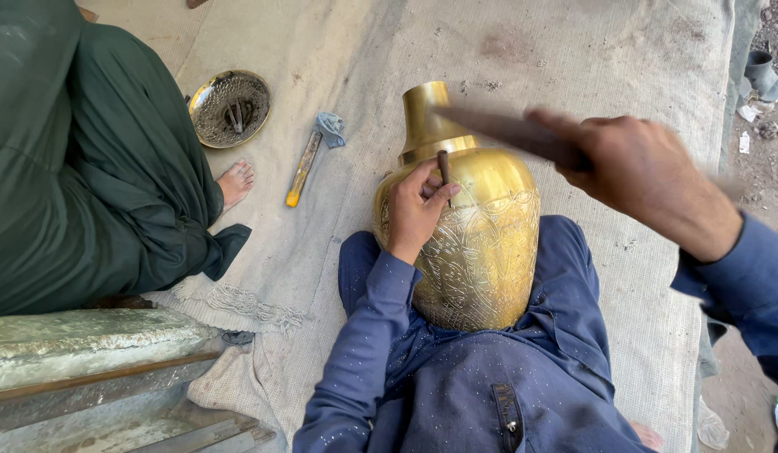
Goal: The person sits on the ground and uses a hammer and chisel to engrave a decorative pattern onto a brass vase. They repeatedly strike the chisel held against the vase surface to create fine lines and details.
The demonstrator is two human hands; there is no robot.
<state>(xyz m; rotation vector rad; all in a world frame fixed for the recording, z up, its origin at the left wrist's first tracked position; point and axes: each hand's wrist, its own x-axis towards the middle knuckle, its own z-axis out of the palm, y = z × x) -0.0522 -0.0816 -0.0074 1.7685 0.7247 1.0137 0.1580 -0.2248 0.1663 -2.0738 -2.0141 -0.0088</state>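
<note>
A large brass vase with engraved patterns lies on my lap, its neck pointing away from me. My left hand rests on the vase's shoulder and pinches a short dark chisel against the metal. My right hand is raised above the vase at the right, gripping a dark hammer handle that is blurred with motion and points left over the vase's neck.
A person in dark green clothes sits at the left, one bare foot on the beige cloth. A brass dish with small tools and a yellow-handled tool lie beyond. A metal bench edge is at lower left.
</note>
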